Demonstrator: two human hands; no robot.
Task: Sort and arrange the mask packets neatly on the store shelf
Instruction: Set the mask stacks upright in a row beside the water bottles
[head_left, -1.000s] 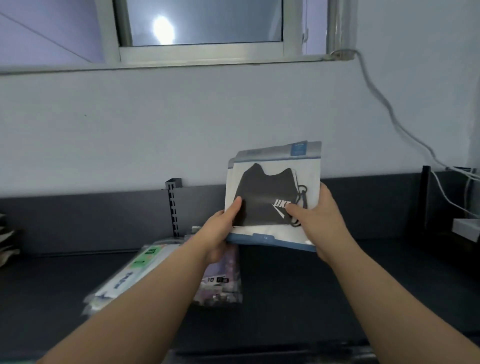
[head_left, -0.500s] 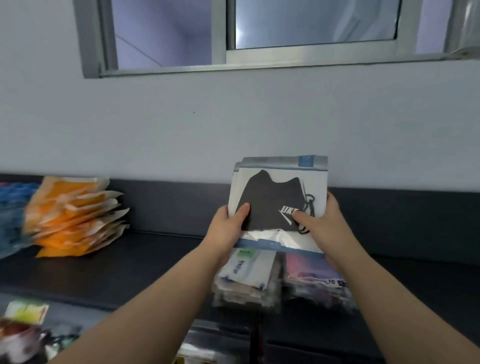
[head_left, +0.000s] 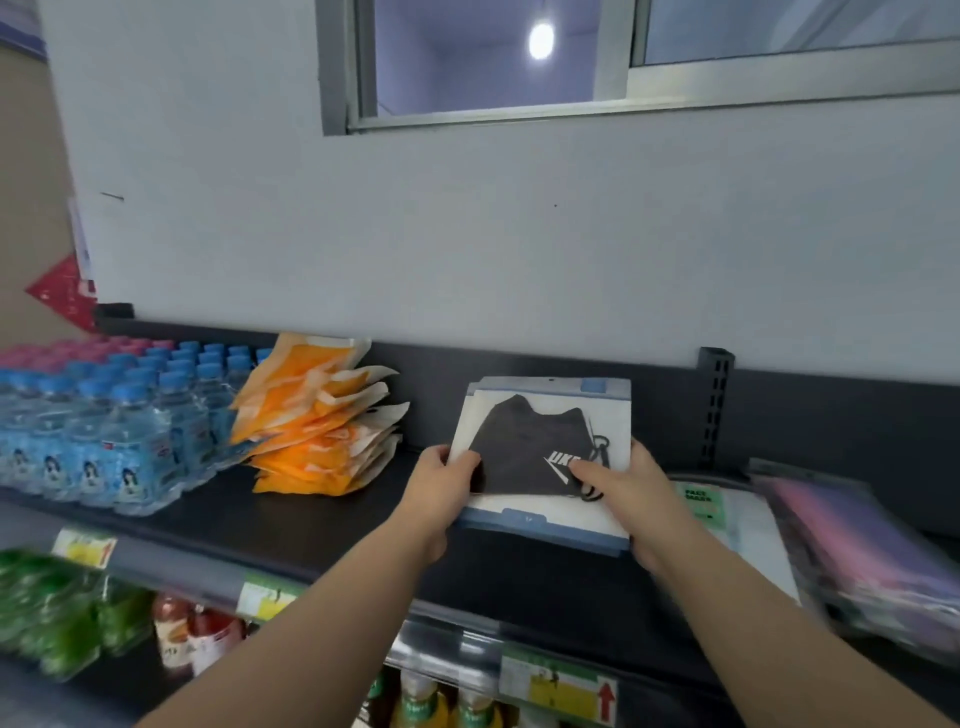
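Both left hand (head_left: 440, 493) and right hand (head_left: 631, 496) grip the black mask packets (head_left: 524, 447), now over bare shelf (head_left: 322, 525) mid-frame, off the right-side piles (head_left: 862, 545); set-down likely next.

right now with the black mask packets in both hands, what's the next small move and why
Probably lower the black mask packets straight down onto the bare shelf beneath them. The left hand and right hand grip the stack by its sides, and the open stretch between the orange packets and the green-label packets looks wide enough for it.
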